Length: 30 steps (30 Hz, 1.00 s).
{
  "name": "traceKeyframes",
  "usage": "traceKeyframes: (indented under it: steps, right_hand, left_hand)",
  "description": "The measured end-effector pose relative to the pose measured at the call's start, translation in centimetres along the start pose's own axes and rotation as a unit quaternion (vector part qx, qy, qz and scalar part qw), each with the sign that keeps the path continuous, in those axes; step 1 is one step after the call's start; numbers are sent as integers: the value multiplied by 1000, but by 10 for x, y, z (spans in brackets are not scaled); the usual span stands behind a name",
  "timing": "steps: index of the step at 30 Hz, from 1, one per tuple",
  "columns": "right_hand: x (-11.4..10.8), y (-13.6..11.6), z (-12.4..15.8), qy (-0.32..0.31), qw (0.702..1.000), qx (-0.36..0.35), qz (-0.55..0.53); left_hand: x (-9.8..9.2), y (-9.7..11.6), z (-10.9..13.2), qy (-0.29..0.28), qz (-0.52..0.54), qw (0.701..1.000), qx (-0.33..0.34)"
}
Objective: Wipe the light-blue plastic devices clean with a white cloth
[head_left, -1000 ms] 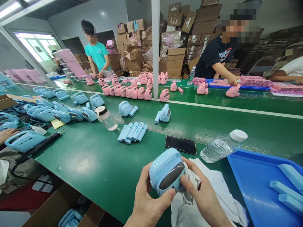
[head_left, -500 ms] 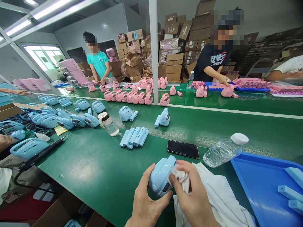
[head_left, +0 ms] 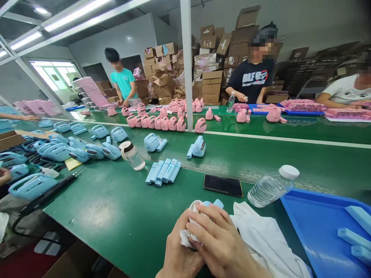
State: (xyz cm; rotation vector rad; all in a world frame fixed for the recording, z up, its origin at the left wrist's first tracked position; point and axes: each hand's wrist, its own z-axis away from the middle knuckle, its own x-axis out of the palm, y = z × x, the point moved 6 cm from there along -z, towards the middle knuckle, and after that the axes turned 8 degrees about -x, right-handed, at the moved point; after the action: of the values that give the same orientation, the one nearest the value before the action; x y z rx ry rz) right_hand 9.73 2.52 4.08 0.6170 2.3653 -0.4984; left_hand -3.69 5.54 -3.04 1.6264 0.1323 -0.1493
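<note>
Seeing the left hand and right hand clenched around a blue gadget and cloth, I'd worry a slipping cloth could drop it onto the bench at 9 o'clock.

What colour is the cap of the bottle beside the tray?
White cap, clearest in the head view.

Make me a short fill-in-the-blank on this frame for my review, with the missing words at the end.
1. The left hand and right hand press a white ____ against a light blue device.
2. The plastic tray at the right is ____.
3. The clear plastic bottle near that tray lies on its ____.
4. The devices on the far belt are ____.

Missing words: cloth; blue; side; pink.
</note>
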Motion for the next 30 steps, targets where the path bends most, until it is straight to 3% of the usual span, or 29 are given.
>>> traceKeyframes:
  steps: [2,5,8,10,11,13,15,18,20,23,24,25,27,30]
  right_hand:
    - [0,30,3,18,984,149,-100]
    - [5,68,27,50,885,392,-248]
    - [17,66,39,42,839,444,-312]
    - [31,54,47,60,788,487,-371]
    - [38,47,51,83,753,510,-407]
    - [49,36,56,139,690,533,-470]
    - [54,31,56,179,671,524,-494]
    - [49,30,51,181,715,502,-452]
    - [42,28,41,164,787,448,-391]
    - [28,14,19,152,929,263,-213]
    - [25,5,14,150,962,184,-137]
    - [24,-4,12,145,982,107,-63]
    - [27,-20,14,120,991,-21,50]
    - [35,-27,28,64,987,-93,114]
  left_hand:
    - [-1,1,-1,-19,-19,999,-43]
    - [-6,-3,0,-26,102,981,-161]
    - [-5,-11,2,4,297,907,-299]
    - [-3,-15,4,52,364,860,-354]
    - [-3,-15,2,66,373,854,-357]
    - [-3,-12,-3,67,356,873,-327]
    - [-8,-5,-8,61,312,907,-276]
    - [-15,4,-11,70,293,927,-224]
    - [-13,9,-10,50,343,910,-226]
    - [3,7,-5,-15,469,828,-307]
    - [9,5,-3,-36,503,793,-342]
    - [15,3,-2,-62,531,761,-368]
    - [23,0,-4,-130,565,718,-385]
    - [26,-6,-11,-185,607,683,-361]
